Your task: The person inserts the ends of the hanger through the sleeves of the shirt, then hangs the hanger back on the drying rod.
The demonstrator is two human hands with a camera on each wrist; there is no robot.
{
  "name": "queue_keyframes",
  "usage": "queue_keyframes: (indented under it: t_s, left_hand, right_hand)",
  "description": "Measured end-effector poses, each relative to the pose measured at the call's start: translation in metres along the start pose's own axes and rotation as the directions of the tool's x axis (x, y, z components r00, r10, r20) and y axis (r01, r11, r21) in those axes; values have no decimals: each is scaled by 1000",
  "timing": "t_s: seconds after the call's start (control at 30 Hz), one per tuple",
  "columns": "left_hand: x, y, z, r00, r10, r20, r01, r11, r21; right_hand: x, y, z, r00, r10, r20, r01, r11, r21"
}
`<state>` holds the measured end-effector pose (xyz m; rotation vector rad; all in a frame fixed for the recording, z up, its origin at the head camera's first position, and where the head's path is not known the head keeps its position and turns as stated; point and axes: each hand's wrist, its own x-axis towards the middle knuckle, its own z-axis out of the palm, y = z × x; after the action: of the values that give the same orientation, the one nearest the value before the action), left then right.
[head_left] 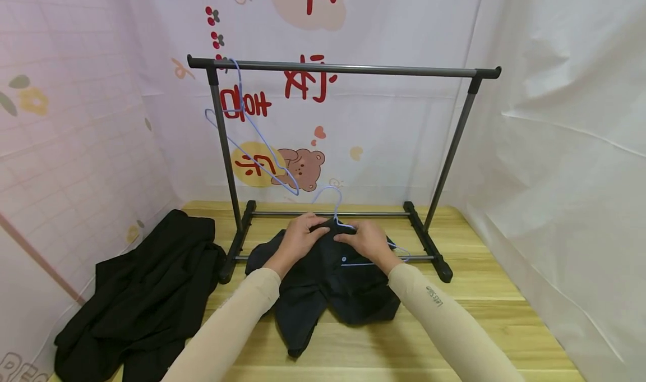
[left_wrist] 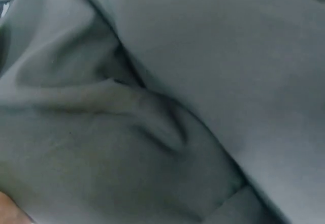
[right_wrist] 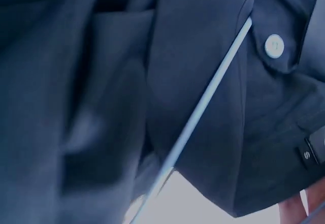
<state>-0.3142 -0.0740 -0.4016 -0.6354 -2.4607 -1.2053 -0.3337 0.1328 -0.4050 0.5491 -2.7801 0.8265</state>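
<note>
A black buttoned shirt (head_left: 303,281) lies on the table with a blue wire hanger (head_left: 339,199) partly inside it. The hanger's hook stands up above the collar, and its right end shows past the fabric. My left hand (head_left: 299,237) pinches the collar's left side. Opposite it, my right hand (head_left: 372,240) grips the collar close to the hook. Black cloth (left_wrist: 244,82) fills most of the left wrist view. In the right wrist view, the hanger's bar (right_wrist: 203,102) crosses the fabric beside a pale button (right_wrist: 274,46) and an S size label (right_wrist: 306,155).
A grey-and-black garment rack (head_left: 343,69) stands behind the shirt, its base bars on the wooden table (head_left: 484,314). Another blue hanger (head_left: 262,138) hangs from its left end. More black clothing (head_left: 146,292) lies heaped at the left. Printed white curtain (head_left: 404,135) encloses the back and sides.
</note>
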Motion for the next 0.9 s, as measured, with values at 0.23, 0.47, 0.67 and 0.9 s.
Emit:
queue_keyframes:
  t_s: [0.23, 0.47, 0.67, 0.9]
  left_hand:
    - [10, 15, 6, 996, 42, -73, -48, 996, -80]
    - [2, 2, 23, 999, 15, 43, -16, 1000, 21]
    - [-7, -13, 26, 983, -37, 178, 15, 992, 126]
    - [-16, -25, 6, 975, -80, 209, 30, 972, 231]
  right_hand:
    - [7, -5, -29, 978, -122, -170, 106, 990, -96]
    - [-4, 5, 1, 1000, -3, 0, 3, 1000, -6]
    - [-21, 16, 33, 997, 75, -29, -74, 997, 38]
    - [-29, 22, 42, 994, 74, -80, -69, 996, 60]
